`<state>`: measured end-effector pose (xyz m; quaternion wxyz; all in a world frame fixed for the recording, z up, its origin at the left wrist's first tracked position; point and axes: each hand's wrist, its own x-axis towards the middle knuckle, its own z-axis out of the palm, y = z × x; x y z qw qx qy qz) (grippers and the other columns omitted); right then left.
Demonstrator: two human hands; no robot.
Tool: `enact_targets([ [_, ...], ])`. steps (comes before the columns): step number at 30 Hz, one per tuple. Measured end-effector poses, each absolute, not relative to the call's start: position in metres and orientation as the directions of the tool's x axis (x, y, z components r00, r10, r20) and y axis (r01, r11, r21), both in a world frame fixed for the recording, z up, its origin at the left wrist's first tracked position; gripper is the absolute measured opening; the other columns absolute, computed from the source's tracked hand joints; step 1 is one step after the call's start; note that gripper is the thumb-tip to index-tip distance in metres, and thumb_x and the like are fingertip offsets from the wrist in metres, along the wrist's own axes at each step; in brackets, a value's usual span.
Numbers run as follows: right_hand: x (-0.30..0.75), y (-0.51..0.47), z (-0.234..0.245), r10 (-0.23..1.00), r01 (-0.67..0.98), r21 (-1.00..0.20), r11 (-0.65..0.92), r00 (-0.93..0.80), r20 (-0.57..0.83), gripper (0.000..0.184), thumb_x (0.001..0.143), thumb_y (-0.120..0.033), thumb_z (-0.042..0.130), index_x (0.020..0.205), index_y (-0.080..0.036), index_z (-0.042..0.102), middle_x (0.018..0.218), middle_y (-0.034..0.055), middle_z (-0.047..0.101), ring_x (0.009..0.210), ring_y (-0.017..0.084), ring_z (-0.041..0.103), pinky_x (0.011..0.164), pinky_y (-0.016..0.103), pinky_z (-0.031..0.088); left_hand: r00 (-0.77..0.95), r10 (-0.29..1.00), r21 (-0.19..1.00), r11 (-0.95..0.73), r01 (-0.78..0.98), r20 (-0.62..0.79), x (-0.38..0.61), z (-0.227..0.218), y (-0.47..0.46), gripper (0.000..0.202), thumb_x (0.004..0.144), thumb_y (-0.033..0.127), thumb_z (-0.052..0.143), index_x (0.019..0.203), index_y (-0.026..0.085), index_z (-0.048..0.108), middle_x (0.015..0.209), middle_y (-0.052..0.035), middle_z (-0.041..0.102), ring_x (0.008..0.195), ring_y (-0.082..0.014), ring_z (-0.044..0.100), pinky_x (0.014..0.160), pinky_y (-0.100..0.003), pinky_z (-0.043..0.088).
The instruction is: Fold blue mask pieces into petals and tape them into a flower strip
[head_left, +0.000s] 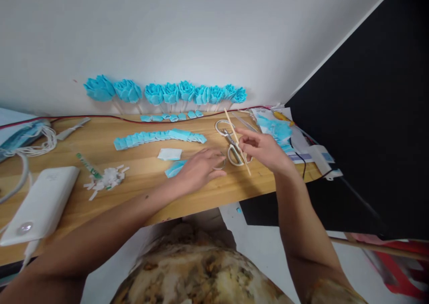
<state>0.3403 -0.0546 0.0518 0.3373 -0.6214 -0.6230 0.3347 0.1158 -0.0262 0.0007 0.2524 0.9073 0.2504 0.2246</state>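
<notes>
My left hand [204, 167] lies low over the table, its fingers and thumb around a clear round thing [220, 164] that looks like a tape roll; most of it is hidden. Beneath that wrist a blue piece [174, 168] sticks out, beside a folded white piece [170, 154]. My right hand [259, 148] has its index finger stretched out and the others bent. Its fingertips are beside a thin wooden stick [244, 158], whose whole length shows. White-handled scissors [229, 137] lie under the stick.
Blue fabric-like flowers [154, 94] lean on the wall. Blue folded petals [147, 138] lie in rows. At left are a white power bank [43, 201], white scraps [109, 179] and white cords [42, 141]. More blue pieces [276, 129] rest at right, near a glue gun [323, 158].
</notes>
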Motion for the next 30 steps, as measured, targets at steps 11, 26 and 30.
enact_targets([
  [11, 0.230, -0.063, 0.025, 0.946, 0.302, -0.942, 0.147, -0.320, 0.045, 0.019, 0.088, -0.035, 0.064, 0.094, -0.019, 0.072, 0.084, 0.0018, 0.067, 0.066, 0.012, 0.061, 0.057, 0.024, 0.048, 0.492, 0.864, 0.990, 0.046, 0.136, -0.108, 0.040, 0.004, -0.085, 0.022, 0.090, 0.030, 0.057, 0.094, 0.016, 0.072, 0.083, -0.0040, 0.075, 0.066, -0.0131, 0.062, 0.065, -0.023, 0.047],
  [26, 0.212, -0.049, 0.000, 0.842, 0.691, -0.486, 0.535, -0.483, 0.240, 0.027, 0.098, -0.033, 0.053, 0.117, -0.021, 0.068, 0.110, 0.0085, 0.074, 0.097, 0.023, 0.070, 0.086, 0.039, 0.056, -0.201, 0.949, 0.338, 0.112, 0.934, 0.242, -0.131, -0.018, -0.110, 0.036, 0.096, 0.032, 0.045, 0.117, 0.018, 0.069, 0.090, -0.0068, 0.071, 0.078, -0.0200, 0.065, 0.068, -0.028, 0.044],
  [30, 0.211, -0.051, 0.003, 0.808, 0.690, -0.424, 0.587, -0.534, 0.251, 0.029, 0.100, -0.035, 0.051, 0.120, -0.023, 0.068, 0.117, 0.0089, 0.073, 0.108, 0.026, 0.069, 0.092, 0.042, 0.055, -0.156, 0.969, 0.184, 0.120, 0.975, 0.191, -0.123, -0.008, -0.091, 0.042, 0.097, 0.025, 0.038, 0.131, 0.016, 0.061, 0.093, -0.0102, 0.072, 0.079, -0.0234, 0.066, 0.064, -0.031, 0.044],
])
